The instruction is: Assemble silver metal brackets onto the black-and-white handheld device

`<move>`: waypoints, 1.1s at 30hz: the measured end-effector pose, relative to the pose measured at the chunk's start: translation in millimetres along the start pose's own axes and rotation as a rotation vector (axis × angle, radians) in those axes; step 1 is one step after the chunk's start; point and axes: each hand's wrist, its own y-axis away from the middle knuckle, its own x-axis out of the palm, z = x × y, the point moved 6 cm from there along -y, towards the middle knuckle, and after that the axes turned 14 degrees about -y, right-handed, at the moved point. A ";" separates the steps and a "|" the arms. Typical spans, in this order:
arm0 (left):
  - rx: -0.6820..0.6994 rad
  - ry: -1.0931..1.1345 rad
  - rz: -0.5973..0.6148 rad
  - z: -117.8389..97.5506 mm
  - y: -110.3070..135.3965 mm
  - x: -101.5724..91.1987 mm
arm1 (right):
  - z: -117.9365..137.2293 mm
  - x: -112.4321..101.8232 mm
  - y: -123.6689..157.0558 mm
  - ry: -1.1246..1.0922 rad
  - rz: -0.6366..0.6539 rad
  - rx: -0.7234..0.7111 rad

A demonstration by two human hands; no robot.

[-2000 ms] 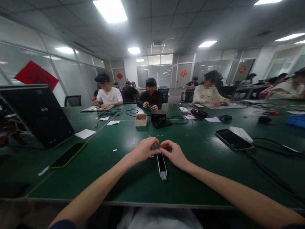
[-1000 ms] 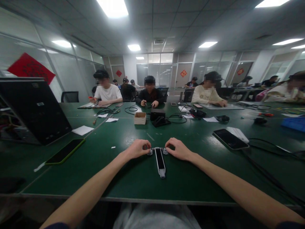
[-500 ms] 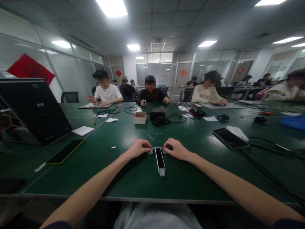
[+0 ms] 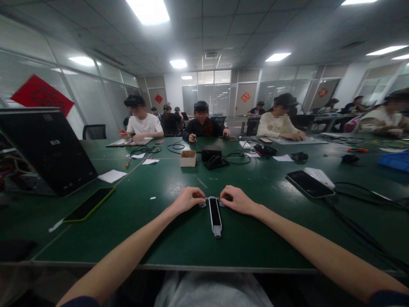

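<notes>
A slim black device (image 4: pixel 215 213) with a white rim and a grey tip lies lengthwise on the green table, its tip toward me. At its far end, small thin parts stick out to both sides. My left hand (image 4: pixel 188 199) is closed in a pinch at the left of this end, thumb and forefinger together. On the other side my right hand (image 4: pixel 237 199) pinches in the same way. Small greyish pieces show under both sets of fingertips. What exactly the fingers grip is too small to make out.
A phone in a green case (image 4: pixel 89 205) lies left, near a black computer case (image 4: pixel 47 149). Ahead are a small open box (image 4: pixel 188 158) and a black stand (image 4: pixel 214 157). Right are another phone (image 4: pixel 309 184) and cables (image 4: pixel 358 230). Several people sit across the table.
Both hands stay pinched at the device's far end, almost still. The view has shifted very slightly. Across the table, one person's hand has moved a little to the right.
</notes>
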 end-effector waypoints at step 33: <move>0.148 -0.220 -0.040 -7.3 2.3 2.0 | -51.4 -44.7 4.0 0.197 0.043 0.148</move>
